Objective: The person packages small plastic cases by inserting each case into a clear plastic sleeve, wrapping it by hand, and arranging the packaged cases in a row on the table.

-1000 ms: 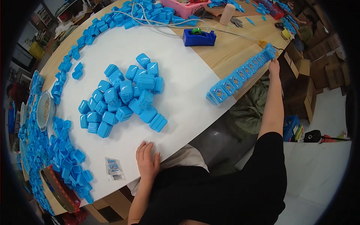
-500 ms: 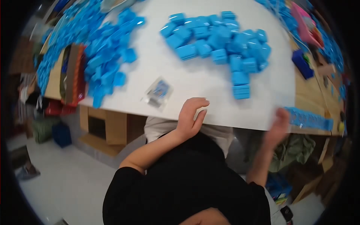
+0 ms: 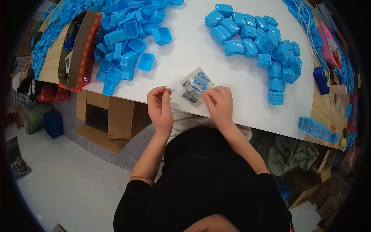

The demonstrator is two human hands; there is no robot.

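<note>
A clear plastic bag [image 3: 190, 92] with small blue and orange printed pieces [image 3: 200, 81] at its upper part lies near the table's front edge. My right hand [image 3: 219, 103] is at its right side, thumb and forefinger pinched together over the bag's edge; what is between them is hidden. Left of the bag, my left hand [image 3: 159, 108] is raised at the table edge with curled fingers. A tiny pale-blue sliver [image 3: 173, 90] shows at its fingertips, too small to name.
Loose open blue boxes [image 3: 129, 29] are heaped at the left, beside a red-and-brown basket [image 3: 83, 50]. Closed blue boxes [image 3: 247, 33] cluster at the right. A row of blue pieces [image 3: 319, 129] and a dark blue tape dispenser [image 3: 321, 80] lie farther right. A cardboard box [image 3: 120, 118] stands below.
My right hand has come in from the far right to the bag. My left hand has shifted left and curled its fingers. The view has turned, so the table's contents appear displaced.
</note>
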